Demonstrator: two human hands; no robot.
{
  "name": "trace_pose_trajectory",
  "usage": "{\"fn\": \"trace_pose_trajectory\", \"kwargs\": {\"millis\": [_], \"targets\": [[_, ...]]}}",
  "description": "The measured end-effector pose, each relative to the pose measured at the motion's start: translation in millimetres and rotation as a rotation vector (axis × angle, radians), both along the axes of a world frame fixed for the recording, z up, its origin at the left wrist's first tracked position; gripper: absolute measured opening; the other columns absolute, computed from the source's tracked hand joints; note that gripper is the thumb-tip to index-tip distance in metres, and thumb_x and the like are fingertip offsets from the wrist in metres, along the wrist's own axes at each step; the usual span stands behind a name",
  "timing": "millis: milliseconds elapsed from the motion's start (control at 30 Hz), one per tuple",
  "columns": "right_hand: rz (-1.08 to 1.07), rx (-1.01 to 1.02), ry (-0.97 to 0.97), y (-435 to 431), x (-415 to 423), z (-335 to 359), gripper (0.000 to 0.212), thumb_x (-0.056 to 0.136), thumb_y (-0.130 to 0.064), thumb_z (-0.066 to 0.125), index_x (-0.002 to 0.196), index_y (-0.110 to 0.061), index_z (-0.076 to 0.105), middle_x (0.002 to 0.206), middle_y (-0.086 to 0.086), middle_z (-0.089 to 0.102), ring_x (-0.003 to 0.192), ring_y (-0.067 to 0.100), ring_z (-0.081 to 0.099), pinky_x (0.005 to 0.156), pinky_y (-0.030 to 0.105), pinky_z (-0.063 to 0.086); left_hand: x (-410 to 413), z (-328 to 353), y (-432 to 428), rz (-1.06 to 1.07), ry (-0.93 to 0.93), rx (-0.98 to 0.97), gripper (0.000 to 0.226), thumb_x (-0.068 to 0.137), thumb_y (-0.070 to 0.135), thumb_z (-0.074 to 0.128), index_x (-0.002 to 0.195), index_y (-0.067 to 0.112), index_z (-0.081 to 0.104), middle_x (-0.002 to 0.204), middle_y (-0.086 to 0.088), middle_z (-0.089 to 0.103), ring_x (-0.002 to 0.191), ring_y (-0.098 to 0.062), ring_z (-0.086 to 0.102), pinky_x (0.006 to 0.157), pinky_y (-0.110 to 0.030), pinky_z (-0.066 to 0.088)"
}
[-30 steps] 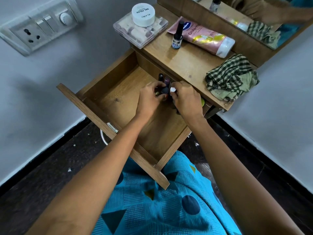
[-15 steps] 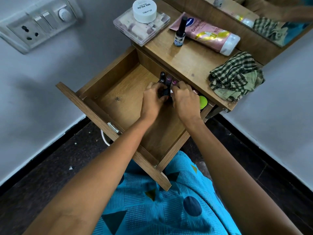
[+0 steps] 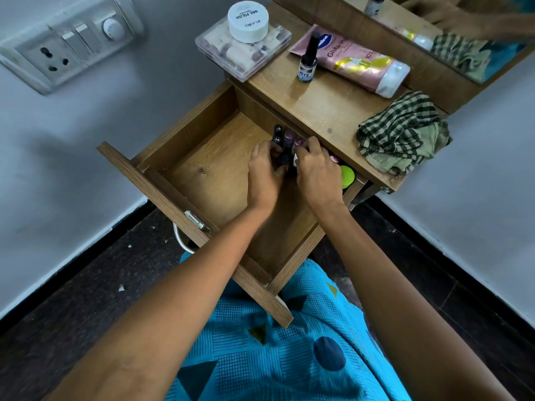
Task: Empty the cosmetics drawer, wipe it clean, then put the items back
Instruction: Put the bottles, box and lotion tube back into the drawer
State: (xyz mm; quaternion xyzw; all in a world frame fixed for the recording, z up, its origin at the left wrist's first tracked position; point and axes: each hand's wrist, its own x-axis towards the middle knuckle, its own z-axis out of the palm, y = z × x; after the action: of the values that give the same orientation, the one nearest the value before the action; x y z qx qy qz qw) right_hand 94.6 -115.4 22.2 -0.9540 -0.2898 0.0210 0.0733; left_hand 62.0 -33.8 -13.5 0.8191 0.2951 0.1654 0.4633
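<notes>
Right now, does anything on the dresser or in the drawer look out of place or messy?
Mostly tidy. The checked cloth lies crumpled at the top's front edge, slightly overhanging. The pink tube lies on its side, and the white jar sits on the clear box. No spills or damage show.

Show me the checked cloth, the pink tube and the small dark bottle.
checked cloth [image 3: 402,131], head view, middle of the bundle
pink tube [image 3: 351,57], head view, middle of its body
small dark bottle [image 3: 306,68], head view, its label
</notes>
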Motion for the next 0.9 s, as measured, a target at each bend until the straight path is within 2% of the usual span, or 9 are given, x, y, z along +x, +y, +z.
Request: {"fn": "trace_pose_trajectory", "kwargs": {"millis": [200, 300, 400, 567, 667, 733, 767, 833, 900], "targets": [[-0.012, 0.033, 0.010, -1, 0, 1, 0.028, 0.092, 0.000, 0.044, 0.119, -0.003, 0.052, 0.131, 0.015, 0.046, 0.108, 0.029, 0.056, 0.081, 0.033, 0.050, -2, 2, 2, 0.005, -0.031, -0.054, 0.026, 0.071, -0.008, 0.067, 0.093, 0.000, 0.056, 0.098, -0.008, 0.054, 0.086, -0.011, 0.048, 0.077, -0.016, 0.041], [-0.019, 0.076, 0.006, -1, 1, 4, 0.027, 0.092, 0.000, 0.044, 0.117, -0.001, 0.054, 0.128, 0.016, 0.049, 0.110, 0.029, 0.055, 0.083, 0.033, 0.049, -3, 1, 2, -0.001, -0.046, -0.094, 0.027, 0.070, -0.008, 0.068, 0.087, 0.007, 0.053, 0.092, -0.004, 0.051, 0.085, -0.011, 0.048, 0.077, -0.017, 0.041], [-0.024, 0.125, 0.010, 0, 0, 8, 0.026, 0.092, 0.000, 0.044, 0.115, 0.000, 0.055, 0.122, 0.016, 0.053, 0.108, 0.031, 0.055, 0.081, 0.037, 0.048, -4, 2, 5, 0.010, -0.055, -0.107, 0.032, 0.069, -0.009, 0.067, 0.083, 0.013, 0.047, 0.091, -0.004, 0.052, 0.084, -0.012, 0.049, 0.072, -0.010, 0.041], [-0.034, 0.246, 0.028, 8, 2, 20, 0.024, 0.093, -0.003, 0.046, 0.113, -0.004, 0.059, 0.116, 0.012, 0.058, 0.100, 0.031, 0.059, 0.079, 0.039, 0.049, -4, 11, 16, 0.059, -0.120, -0.110, 0.030, 0.073, -0.006, 0.065, 0.082, 0.017, 0.048, 0.089, -0.007, 0.057, 0.086, -0.021, 0.058, 0.079, -0.028, 0.049], [-0.011, 0.347, 0.027, 18, 7, 30, 0.023, 0.091, -0.004, 0.049, 0.110, -0.004, 0.062, 0.110, 0.012, 0.062, 0.097, 0.029, 0.061, 0.083, 0.041, 0.051, 0, 26, 29, 0.130, -0.170, -0.122, 0.020, 0.080, -0.001, 0.063, 0.086, 0.014, 0.052, 0.082, 0.004, 0.054, 0.076, -0.003, 0.053, 0.071, -0.008, 0.044], [-0.003, 0.410, 0.033, 27, 12, 35, 0.022, 0.091, -0.005, 0.051, 0.109, -0.003, 0.063, 0.110, 0.011, 0.063, 0.098, 0.027, 0.060, 0.083, 0.036, 0.049, 7, 34, 39, 0.205, -0.229, -0.155, 0.011, 0.083, 0.001, 0.059, 0.093, 0.007, 0.057, 0.083, 0.005, 0.054, 0.073, -0.001, 0.051, 0.069, -0.006, 0.043], [0.001, 0.447, 0.042, 32, 15, 37, 0.021, 0.090, -0.006, 0.052, 0.108, -0.003, 0.064, 0.110, 0.011, 0.063, 0.098, 0.025, 0.060, 0.083, 0.033, 0.050, 12, 37, 45, 0.250, -0.253, -0.196, 0.012, 0.085, 0.003, 0.058, 0.097, 0.004, 0.057, 0.084, 0.003, 0.055, 0.074, -0.006, 0.054, 0.071, -0.010, 0.046], [0.010, 0.532, 0.053, 47, 23, 41, 0.020, 0.088, -0.004, 0.056, 0.105, -0.002, 0.065, 0.107, 0.012, 0.063, 0.096, 0.024, 0.061, 0.084, 0.032, 0.052, 23, 41, 60, 0.341, -0.273, -0.301, 0.014, 0.087, 0.009, 0.057, 0.100, 0.005, 0.058, 0.084, 0.001, 0.056, 0.081, -0.015, 0.058, 0.081, -0.031, 0.054], [0.002, 0.599, 0.057, 62, 33, 44, 0.022, 0.086, -0.003, 0.058, 0.107, -0.002, 0.064, 0.109, 0.013, 0.062, 0.098, 0.023, 0.060, 0.087, 0.032, 0.051, 33, 46, 72, 0.386, -0.260, -0.393, 0.013, 0.088, 0.014, 0.056, 0.100, 0.008, 0.057, 0.079, 0.003, 0.056, 0.085, -0.020, 0.060, 0.086, -0.044, 0.053]]}}
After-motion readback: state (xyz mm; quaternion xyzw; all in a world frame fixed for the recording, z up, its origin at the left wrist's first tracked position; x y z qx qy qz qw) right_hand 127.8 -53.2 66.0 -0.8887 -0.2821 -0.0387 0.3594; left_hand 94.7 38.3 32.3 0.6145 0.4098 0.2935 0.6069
